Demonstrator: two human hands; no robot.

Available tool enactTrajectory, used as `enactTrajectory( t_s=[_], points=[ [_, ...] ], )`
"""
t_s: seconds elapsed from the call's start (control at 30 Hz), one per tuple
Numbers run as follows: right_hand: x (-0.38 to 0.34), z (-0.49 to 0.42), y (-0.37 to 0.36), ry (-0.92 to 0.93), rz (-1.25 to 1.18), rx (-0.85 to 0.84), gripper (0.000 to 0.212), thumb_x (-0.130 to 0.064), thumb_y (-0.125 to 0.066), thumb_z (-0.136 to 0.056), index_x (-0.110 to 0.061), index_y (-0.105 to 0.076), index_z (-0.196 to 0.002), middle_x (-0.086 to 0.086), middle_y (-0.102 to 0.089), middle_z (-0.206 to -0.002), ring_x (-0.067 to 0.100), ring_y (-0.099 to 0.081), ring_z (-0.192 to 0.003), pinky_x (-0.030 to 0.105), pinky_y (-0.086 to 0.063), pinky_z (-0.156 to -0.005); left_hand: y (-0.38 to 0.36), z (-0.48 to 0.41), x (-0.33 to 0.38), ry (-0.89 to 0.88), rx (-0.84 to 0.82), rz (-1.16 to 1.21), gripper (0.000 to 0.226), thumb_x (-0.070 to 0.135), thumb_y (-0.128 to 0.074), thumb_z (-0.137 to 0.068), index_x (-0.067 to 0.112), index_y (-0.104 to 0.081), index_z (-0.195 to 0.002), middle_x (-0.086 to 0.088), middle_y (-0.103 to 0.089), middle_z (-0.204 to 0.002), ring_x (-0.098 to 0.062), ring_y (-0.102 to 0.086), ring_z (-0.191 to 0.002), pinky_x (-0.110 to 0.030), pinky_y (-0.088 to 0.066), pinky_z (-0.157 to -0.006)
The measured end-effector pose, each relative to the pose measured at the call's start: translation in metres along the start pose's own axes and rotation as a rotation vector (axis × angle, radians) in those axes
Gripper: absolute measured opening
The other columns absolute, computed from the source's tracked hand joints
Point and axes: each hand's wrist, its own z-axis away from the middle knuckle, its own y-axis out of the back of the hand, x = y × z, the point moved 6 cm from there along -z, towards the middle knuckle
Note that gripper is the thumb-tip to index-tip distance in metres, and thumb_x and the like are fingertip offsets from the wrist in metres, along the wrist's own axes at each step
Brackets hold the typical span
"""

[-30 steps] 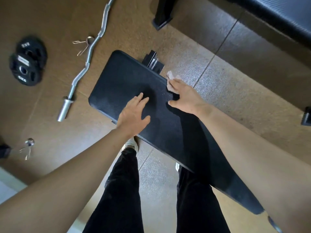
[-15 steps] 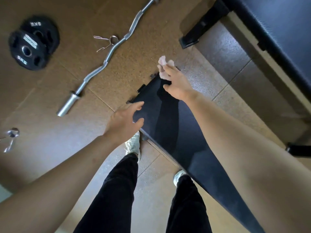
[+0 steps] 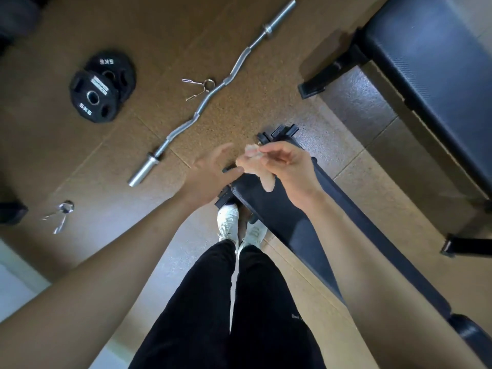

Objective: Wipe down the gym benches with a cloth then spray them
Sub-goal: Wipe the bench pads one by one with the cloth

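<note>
A black padded gym bench runs from the centre to the lower right, below my arms. My right hand is lifted above its near end and pinches a small crumpled white cloth between thumb and fingers. My left hand hovers just left of the cloth with fingers spread and relaxed, holding nothing. A second dark bench stands at the upper right.
A bent chrome curl bar lies on the brown floor, with a spring collar beside it. Two black 5 kg plates lie at the upper left, another collar at the left. My legs and white shoes stand beside the bench.
Both hands have lifted off the bench pad. The right hand raised the cloth and now pinches it in the air; the left hand came up beside it. The view shifted back.
</note>
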Motion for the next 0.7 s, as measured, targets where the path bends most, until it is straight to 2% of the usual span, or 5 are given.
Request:
enactTrajectory(
  t_s=[0.13,0.33,0.47,0.53,0.7],
  points=[
    [-0.045,0.032,0.0,0.02,-0.166,-0.033,0.023,0.006,-0.067,-0.087,-0.014,-0.071,-0.097,0.006,-0.073,-0.096,0.022,-0.066,-0.092,0.04,-0.053,-0.08,0.005,0.016,0.05,-0.006,-0.124,0.26,0.041,0.031,-0.068,-0.099,0.022,-0.061,-0.138,0.009,-0.068,-0.129,0.019,-0.061,-0.1,0.0,-0.043,-0.082],
    [-0.114,0.056,0.008,0.096,-0.179,0.003,0.022,-0.008,-0.068,-0.078,-0.012,-0.068,-0.1,0.01,-0.068,-0.096,0.02,-0.061,-0.089,0.023,-0.051,-0.07,0.031,0.029,0.114,-0.13,-0.046,0.373,0.004,0.027,-0.077,-0.087,0.031,-0.077,-0.089,0.001,-0.072,-0.09,-0.015,-0.061,-0.085,-0.035,-0.048,-0.085],
    [-0.145,0.052,0.006,0.093,-0.155,0.087,0.035,-0.013,-0.077,-0.08,-0.003,-0.066,-0.112,-0.004,-0.065,-0.082,0.006,-0.059,-0.076,0.018,-0.049,-0.067,0.06,0.026,0.139,-0.178,-0.074,0.356,0.003,0.017,-0.075,-0.094,0.017,-0.078,-0.095,-0.015,-0.073,-0.085,-0.019,-0.06,-0.075,-0.033,-0.049,-0.073],
    [-0.157,0.043,-0.003,0.092,-0.039,0.137,0.029,-0.011,-0.077,-0.088,-0.004,-0.067,-0.114,-0.013,-0.064,-0.077,0.0,-0.059,-0.073,0.014,-0.048,-0.067,0.084,0.015,0.147,-0.208,-0.085,0.331,0.008,0.017,-0.074,-0.095,0.012,-0.078,-0.098,-0.005,-0.077,-0.085,-0.012,-0.066,-0.076,-0.027,-0.052,-0.073],
    [-0.185,0.004,-0.033,0.058,0.392,0.296,0.016,-0.016,-0.079,-0.085,-0.015,-0.076,-0.101,0.001,-0.073,-0.091,0.007,-0.062,-0.078,0.019,-0.053,-0.068,0.149,-0.04,0.154,-0.272,-0.118,0.295,0.004,0.014,-0.071,-0.097,0.016,-0.074,-0.096,0.005,-0.073,-0.082,-0.009,-0.064,-0.074,-0.027,-0.052,-0.068]
  ],
)
